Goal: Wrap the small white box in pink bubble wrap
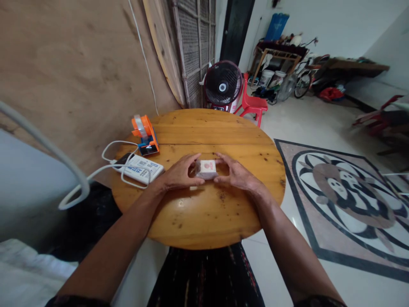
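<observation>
A small white box [207, 167] with red print, partly covered in clear plastic, sits near the middle of the round wooden table [217, 132]. My left hand [183, 174] curves around its left side, thumb and fingers apart. On the other side, my right hand [236, 172] is curved the same way, its fingertips and thumb close to the box's right edge. Whether any fingertip touches the box is hard to make out. Neither hand is closed on it.
An orange and blue tape dispenser [148, 140] stands at the table's left edge. In front of it lies a white power strip [143, 169] with a looping white cable. Beyond the table are a fan [223, 83] and a red chair [254, 102].
</observation>
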The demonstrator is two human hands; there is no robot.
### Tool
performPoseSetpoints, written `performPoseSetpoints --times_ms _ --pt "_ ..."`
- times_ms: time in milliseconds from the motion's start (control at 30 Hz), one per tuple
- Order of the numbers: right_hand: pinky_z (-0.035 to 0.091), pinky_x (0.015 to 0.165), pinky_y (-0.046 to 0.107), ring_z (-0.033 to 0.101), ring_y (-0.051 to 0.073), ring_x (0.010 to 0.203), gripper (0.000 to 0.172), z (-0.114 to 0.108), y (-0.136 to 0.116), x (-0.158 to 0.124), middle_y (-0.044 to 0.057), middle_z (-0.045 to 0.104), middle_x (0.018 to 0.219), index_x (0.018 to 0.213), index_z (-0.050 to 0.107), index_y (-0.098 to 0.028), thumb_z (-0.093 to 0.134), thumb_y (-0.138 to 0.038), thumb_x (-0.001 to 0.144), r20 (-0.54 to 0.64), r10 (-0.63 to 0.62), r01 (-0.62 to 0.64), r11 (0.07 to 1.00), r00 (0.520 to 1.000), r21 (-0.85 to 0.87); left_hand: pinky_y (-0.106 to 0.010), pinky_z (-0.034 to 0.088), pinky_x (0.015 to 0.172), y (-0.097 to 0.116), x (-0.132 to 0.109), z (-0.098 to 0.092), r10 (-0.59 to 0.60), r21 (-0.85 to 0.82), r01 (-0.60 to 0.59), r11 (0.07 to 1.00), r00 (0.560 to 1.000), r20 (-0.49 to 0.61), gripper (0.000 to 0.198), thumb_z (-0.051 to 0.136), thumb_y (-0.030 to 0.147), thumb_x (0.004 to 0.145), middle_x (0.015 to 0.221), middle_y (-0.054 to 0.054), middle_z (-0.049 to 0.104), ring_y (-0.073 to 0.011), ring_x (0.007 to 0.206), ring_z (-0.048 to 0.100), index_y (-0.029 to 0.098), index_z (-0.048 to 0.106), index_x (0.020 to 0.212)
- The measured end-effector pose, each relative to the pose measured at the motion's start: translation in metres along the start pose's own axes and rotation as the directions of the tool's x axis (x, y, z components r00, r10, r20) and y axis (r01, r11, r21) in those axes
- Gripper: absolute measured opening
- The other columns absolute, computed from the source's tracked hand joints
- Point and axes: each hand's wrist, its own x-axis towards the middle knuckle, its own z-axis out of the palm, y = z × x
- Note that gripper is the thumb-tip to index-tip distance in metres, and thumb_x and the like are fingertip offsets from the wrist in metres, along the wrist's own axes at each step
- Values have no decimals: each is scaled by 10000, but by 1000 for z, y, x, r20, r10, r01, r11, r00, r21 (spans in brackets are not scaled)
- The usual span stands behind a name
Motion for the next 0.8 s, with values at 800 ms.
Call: performPoseSetpoints --times_ms 800 --pt "483 974 419 640 232 1038 437 -7 -9 -5 59 685 1092 1205 620 -207 694 -279 781 73 70 -80 987 995 141 -393 478 970 2 1 2 49 32 -48 998 998 -43 606 559 229 699 1242 -115 609 -252 1101 588 134 542 1297"
